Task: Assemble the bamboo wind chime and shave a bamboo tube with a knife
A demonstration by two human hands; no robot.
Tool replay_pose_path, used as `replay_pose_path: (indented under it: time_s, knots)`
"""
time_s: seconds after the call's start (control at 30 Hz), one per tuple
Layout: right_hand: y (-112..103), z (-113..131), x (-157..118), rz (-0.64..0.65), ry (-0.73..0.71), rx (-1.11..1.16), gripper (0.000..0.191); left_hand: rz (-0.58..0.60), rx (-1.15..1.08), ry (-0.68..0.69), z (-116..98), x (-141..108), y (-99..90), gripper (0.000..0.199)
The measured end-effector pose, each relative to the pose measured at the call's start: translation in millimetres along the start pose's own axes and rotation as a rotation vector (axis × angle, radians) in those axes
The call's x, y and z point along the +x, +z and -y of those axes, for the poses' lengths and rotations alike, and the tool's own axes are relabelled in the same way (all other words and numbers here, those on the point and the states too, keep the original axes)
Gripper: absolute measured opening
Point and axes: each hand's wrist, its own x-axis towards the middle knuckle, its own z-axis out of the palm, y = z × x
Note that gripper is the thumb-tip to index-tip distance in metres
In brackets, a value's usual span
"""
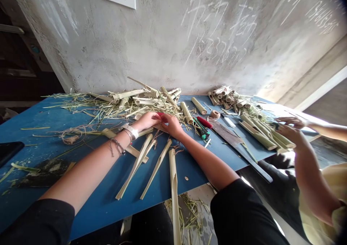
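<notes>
My left hand (148,121) and my right hand (172,125) meet over the middle of the blue table (92,194), fingers pinched close together. What they grip is too small to make out. A bit of something red (160,114) shows just behind the fingertips. Below the hands lie narrow split bamboo strips (156,168), fanned toward me, with thin brown string at their upper ends. One longer split bamboo piece (173,180) reaches past the table's front edge. Under my left wrist, a flat bamboo slat (137,153) lies crosswise.
Bamboo pieces and shavings (114,109) pile along the wall. To the right lie a red-handled cleaver (223,130), a green-and-black cutter (204,132), a twine ball (215,114) and bamboo tubes (257,131). Another person's hands (291,127) work there. A dark phone (9,152) rests far left.
</notes>
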Motion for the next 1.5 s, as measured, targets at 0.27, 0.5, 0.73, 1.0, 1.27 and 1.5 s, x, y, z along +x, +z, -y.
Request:
replay_pose_path:
  time_s: [0.27,0.5,0.73,1.0,1.27,1.5]
  knots:
    - [0,8,-4,-0.015,0.1,0.038,0.021,0.016,0.007,-0.013,-4,-1,-1.3,0.013]
    - [2,10,-3,-0.022,0.02,0.059,0.026,0.012,0.012,0.023,0,2,-1.3,0.014]
    - [1,10,-4,-0.009,0.077,0.114,0.03,0.021,0.01,0.06,-5,-2,-2.3,0.013]
    - [6,3,-3,-0.09,0.042,0.23,0.024,0.017,0.039,0.066,-2,-1,-3.4,0.016]
    - [12,-15,1,0.054,0.152,0.482,0.025,-0.016,0.164,0.026,-3,-5,-2.7,0.013]
    - [7,-5,-2,0.007,0.156,0.343,0.026,0.003,0.208,0.03,-8,-9,-1.3,0.016]
